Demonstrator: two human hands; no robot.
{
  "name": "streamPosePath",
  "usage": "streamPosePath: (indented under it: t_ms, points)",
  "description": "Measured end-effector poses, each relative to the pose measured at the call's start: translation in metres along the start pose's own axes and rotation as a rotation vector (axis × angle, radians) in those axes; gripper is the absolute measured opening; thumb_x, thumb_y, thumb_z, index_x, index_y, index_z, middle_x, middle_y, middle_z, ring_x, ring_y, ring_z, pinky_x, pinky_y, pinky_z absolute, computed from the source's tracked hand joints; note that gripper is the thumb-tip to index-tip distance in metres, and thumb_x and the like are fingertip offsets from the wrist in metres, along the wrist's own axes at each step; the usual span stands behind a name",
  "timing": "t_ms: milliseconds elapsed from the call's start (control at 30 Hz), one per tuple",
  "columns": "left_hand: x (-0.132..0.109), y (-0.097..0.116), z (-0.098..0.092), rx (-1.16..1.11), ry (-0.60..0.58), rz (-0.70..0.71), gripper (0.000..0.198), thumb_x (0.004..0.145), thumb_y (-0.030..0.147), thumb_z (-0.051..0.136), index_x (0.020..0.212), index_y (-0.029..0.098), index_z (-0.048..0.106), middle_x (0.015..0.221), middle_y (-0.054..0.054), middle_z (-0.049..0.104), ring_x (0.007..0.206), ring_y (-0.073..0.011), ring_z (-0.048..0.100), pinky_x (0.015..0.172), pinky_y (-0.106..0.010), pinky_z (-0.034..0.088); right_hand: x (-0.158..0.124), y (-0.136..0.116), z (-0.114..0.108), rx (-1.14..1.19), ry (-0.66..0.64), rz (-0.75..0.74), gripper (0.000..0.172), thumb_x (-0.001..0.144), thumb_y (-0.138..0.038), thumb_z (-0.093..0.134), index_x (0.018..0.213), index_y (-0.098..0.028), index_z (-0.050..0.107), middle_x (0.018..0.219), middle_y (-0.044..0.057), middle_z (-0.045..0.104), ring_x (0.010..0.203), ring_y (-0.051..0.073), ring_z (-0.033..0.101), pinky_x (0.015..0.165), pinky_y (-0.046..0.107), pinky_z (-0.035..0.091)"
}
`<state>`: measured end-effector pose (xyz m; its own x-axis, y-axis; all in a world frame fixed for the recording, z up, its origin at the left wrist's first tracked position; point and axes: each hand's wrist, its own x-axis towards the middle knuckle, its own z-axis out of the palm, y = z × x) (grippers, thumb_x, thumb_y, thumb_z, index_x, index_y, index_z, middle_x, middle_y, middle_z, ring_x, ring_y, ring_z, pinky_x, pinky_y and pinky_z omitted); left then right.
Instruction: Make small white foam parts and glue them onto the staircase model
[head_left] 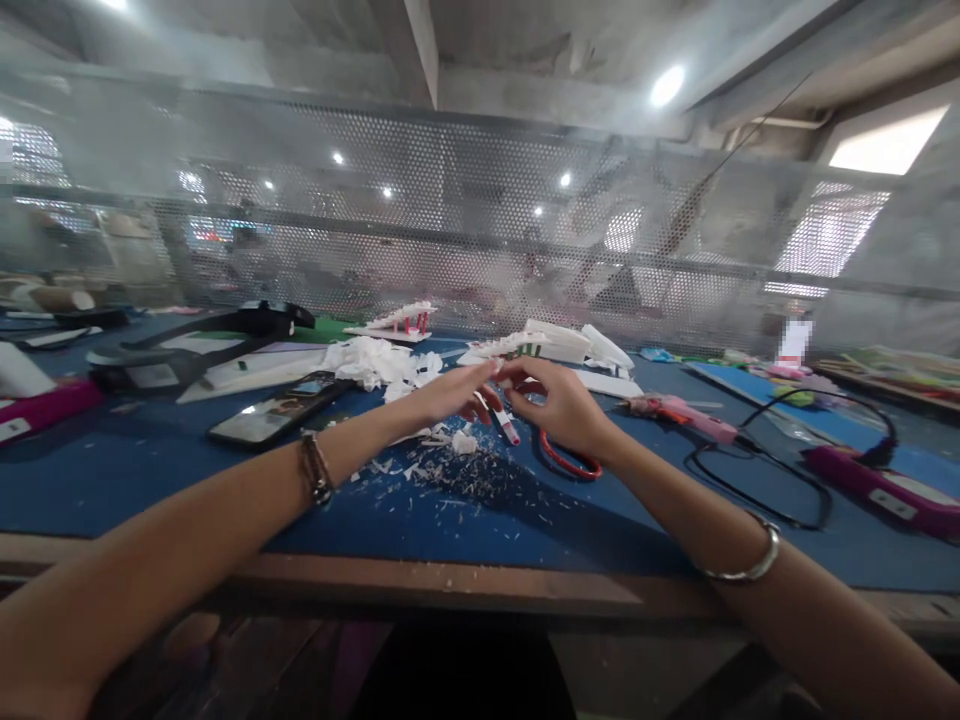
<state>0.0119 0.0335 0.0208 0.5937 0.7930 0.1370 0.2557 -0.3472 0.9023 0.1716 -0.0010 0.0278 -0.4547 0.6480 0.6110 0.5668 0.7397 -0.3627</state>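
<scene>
My left hand (461,393) and my right hand (559,400) meet at the fingertips above the table. A short white strip with red at its end (509,427) slants down from the fingers of my left hand. My right thumb and index finger are pinched together beside the left fingertips; whatever lies between them is too small to make out. Just under my right hand lies a red loop handle (571,465), the rest of it hidden. White shavings (480,482) and a crumpled white scrap (463,441) are scattered below both hands.
To the left are a phone (281,410), a pile of white paper scraps (375,362) and a black headset-like strap (217,325). White model pieces (559,343) stand behind the hands. On the right lie a pink glue gun (694,417), its black cable and a purple power strip (885,490).
</scene>
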Motion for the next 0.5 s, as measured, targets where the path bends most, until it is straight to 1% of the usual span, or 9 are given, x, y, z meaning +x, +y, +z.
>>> streamPosePath:
  t_ms: [33, 100, 233, 333, 433, 500]
  points:
    - [0.002, -0.003, 0.007, -0.073, -0.010, 0.019, 0.043, 0.086, 0.045, 0.026, 0.098, 0.014, 0.054, 0.083, -0.010, 0.063, 0.059, -0.0123, 0.056, 0.056, -0.023, 0.042, 0.000, 0.001, 0.001, 0.004, 0.011, -0.010, 0.018, 0.070, -0.014, 0.044, 0.085, -0.015, 0.055, 0.086, 0.006, 0.058, 0.078, 0.012, 0.056, 0.072, 0.026, 0.047]
    - [0.002, -0.008, 0.013, -0.188, 0.003, 0.047, 0.037, 0.085, 0.043, 0.032, 0.086, 0.015, 0.056, 0.075, -0.007, 0.063, 0.060, -0.0115, 0.054, 0.057, -0.022, 0.042, -0.001, 0.004, 0.004, 0.003, 0.026, -0.019, 0.017, 0.069, -0.012, 0.045, 0.083, -0.016, 0.054, 0.089, 0.006, 0.057, 0.080, 0.012, 0.055, 0.071, 0.026, 0.048]
    - [-0.008, -0.013, 0.016, -0.307, 0.058, 0.015, 0.027, 0.084, 0.034, 0.040, 0.071, 0.015, 0.055, 0.071, -0.006, 0.061, 0.060, -0.0095, 0.052, 0.058, -0.020, 0.042, -0.002, 0.006, 0.009, 0.015, 0.014, -0.023, 0.014, 0.072, -0.013, 0.046, 0.083, -0.016, 0.054, 0.080, 0.003, 0.058, 0.071, 0.010, 0.055, 0.068, 0.024, 0.047]
    - [-0.013, -0.012, 0.017, -0.353, 0.087, -0.006, 0.022, 0.082, 0.029, 0.045, 0.069, 0.015, 0.055, 0.068, -0.005, 0.059, 0.060, -0.0089, 0.052, 0.061, -0.020, 0.043, -0.004, 0.005, 0.010, -0.037, 0.016, -0.032, 0.012, 0.074, -0.017, 0.049, 0.085, -0.015, 0.053, 0.077, 0.003, 0.060, 0.069, 0.011, 0.055, 0.067, 0.025, 0.045]
    - [-0.014, -0.012, 0.018, -0.339, 0.127, 0.007, 0.015, 0.078, 0.029, 0.051, 0.075, 0.015, 0.056, 0.069, -0.004, 0.058, 0.064, -0.0100, 0.053, 0.067, -0.022, 0.044, -0.005, 0.003, 0.010, -0.118, 0.033, -0.033, 0.013, 0.075, -0.020, 0.050, 0.087, -0.017, 0.053, 0.079, 0.003, 0.060, 0.072, 0.012, 0.053, 0.066, 0.026, 0.043]
    - [-0.013, -0.013, 0.019, -0.340, 0.149, 0.017, 0.016, 0.077, 0.029, 0.052, 0.079, 0.015, 0.057, 0.072, -0.004, 0.059, 0.066, -0.0105, 0.054, 0.069, -0.023, 0.044, -0.006, 0.002, 0.011, -0.143, 0.035, -0.033, 0.013, 0.075, -0.019, 0.049, 0.087, -0.018, 0.053, 0.081, 0.003, 0.060, 0.072, 0.012, 0.053, 0.066, 0.026, 0.043]
